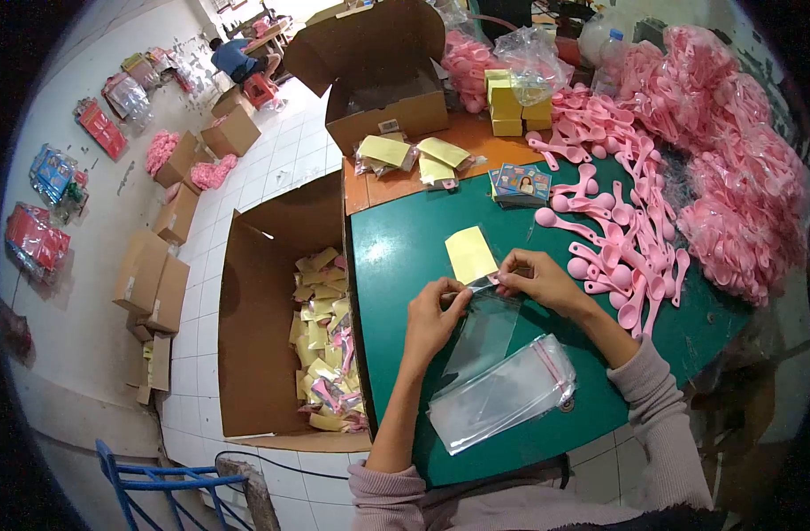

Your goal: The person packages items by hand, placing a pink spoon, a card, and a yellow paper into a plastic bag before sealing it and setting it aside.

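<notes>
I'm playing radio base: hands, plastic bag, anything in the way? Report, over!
Left hand pinching clear plastic bag; right hand at its upper end. Yellow card just beyond. Nothing seen blocking either hand.

Indoor light, moderate, whitish. Brightest at far left: floor tiles [285, 146] pale, close to washed out toward the back. Green table [396, 252] mid-toned, shadows soft. White glints on the stack of clear bags [502, 400], near side. Deeper shade inside the large open box [268, 327], left. Right margin dim. Left hand [434, 320] and right hand [546, 281] fairly crisp; far person [235, 60] small, soft in detail. Wide lens bows the left wall [60, 305]; rounded black border swallows the corners.
</notes>
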`<control>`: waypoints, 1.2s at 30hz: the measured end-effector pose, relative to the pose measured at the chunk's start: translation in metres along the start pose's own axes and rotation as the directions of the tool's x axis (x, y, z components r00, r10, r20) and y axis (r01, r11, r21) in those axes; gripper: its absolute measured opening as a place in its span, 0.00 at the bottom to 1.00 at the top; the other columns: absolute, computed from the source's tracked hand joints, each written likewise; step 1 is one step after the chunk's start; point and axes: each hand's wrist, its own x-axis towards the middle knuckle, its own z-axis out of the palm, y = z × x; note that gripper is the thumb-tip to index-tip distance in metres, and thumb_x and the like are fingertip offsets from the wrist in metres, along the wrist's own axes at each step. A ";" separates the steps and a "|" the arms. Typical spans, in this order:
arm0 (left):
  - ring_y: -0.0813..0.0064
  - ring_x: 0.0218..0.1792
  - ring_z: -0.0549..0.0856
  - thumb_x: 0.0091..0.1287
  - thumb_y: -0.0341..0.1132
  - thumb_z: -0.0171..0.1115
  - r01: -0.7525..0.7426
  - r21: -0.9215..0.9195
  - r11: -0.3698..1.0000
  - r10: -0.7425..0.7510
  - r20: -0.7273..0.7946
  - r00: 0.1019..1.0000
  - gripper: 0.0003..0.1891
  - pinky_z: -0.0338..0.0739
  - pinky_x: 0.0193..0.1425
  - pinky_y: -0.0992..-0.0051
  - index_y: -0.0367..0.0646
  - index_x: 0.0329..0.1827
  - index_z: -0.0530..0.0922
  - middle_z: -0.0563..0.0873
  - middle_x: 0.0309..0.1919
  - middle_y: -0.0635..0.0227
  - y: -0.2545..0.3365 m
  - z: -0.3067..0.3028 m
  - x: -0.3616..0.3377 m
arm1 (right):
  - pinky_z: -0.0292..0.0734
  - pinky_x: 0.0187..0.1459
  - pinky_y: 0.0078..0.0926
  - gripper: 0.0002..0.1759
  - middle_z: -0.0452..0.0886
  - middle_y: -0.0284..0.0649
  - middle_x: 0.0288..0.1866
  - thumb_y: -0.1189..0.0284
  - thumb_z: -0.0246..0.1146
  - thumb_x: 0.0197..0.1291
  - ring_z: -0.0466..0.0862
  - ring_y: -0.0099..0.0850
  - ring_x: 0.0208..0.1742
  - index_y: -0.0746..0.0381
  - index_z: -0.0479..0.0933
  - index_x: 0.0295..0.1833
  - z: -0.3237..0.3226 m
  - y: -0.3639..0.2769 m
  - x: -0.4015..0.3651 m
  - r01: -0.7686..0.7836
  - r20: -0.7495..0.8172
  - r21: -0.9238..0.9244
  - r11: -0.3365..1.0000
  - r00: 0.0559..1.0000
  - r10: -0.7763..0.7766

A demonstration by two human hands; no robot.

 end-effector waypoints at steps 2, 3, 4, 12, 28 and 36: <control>0.79 0.34 0.81 0.59 0.32 0.60 0.045 -0.001 0.999 -0.045 -0.043 0.998 0.08 0.79 0.33 0.79 0.35 0.35 0.76 0.82 0.30 0.64 -0.002 0.004 0.001 | 0.75 0.32 0.19 0.08 0.79 0.38 0.27 0.72 0.60 0.56 0.79 0.23 0.28 0.66 0.72 0.35 0.004 0.001 0.001 -0.002 -0.062 0.051 0.999 0.998 0.005; 0.79 0.32 0.82 0.59 0.32 0.61 0.090 -0.006 0.996 -0.090 -0.084 0.992 0.09 0.79 0.33 0.80 0.35 0.35 0.76 0.82 0.30 0.64 -0.004 0.005 0.002 | 0.76 0.30 0.19 0.08 0.79 0.40 0.27 0.72 0.59 0.56 0.80 0.24 0.28 0.67 0.72 0.34 0.005 0.002 0.001 -0.033 -0.102 0.029 0.999 0.994 0.036; 0.79 0.32 0.82 0.59 0.32 0.61 0.091 -0.005 0.996 -0.091 -0.083 0.992 0.09 0.79 0.33 0.80 0.35 0.35 0.76 0.82 0.30 0.64 -0.007 0.007 0.003 | 0.77 0.28 0.20 0.08 0.80 0.42 0.27 0.73 0.59 0.56 0.81 0.26 0.28 0.68 0.71 0.34 0.006 0.002 0.001 -0.065 -0.143 0.009 0.998 0.988 0.066; 0.76 0.37 0.80 0.58 0.30 0.61 0.111 -0.187 0.976 -0.133 -0.113 0.985 0.16 0.76 0.33 0.80 0.39 0.48 0.69 0.80 0.38 0.61 -0.003 0.008 0.001 | 0.78 0.24 0.21 0.08 0.79 0.43 0.25 0.76 0.59 0.55 0.82 0.27 0.24 0.70 0.70 0.37 0.013 -0.004 -0.001 -0.042 -0.242 -0.027 0.999 0.970 0.035; 0.80 0.42 0.77 0.66 0.35 0.51 -0.244 -0.925 0.292 -0.013 -0.259 0.966 0.11 0.76 0.40 0.81 0.43 0.49 0.72 0.77 0.44 0.67 0.040 -0.071 -0.003 | 0.75 0.36 0.25 0.17 0.79 0.40 0.35 0.65 0.61 0.55 0.80 0.28 0.37 0.65 0.73 0.45 0.010 -0.087 0.066 0.279 -0.201 -0.281 0.918 0.918 -0.341; 0.77 0.39 0.78 0.67 0.32 0.47 -0.236 -0.948 -0.212 0.177 -0.275 0.945 0.09 0.76 0.37 0.79 0.39 0.44 0.73 0.78 0.39 0.64 0.043 -0.085 -0.008 | 0.76 0.38 0.32 0.27 0.77 0.49 0.41 0.61 0.66 0.48 0.82 0.37 0.38 0.70 0.67 0.47 0.143 -0.050 -0.042 0.294 0.532 -0.167 0.941 0.831 -0.165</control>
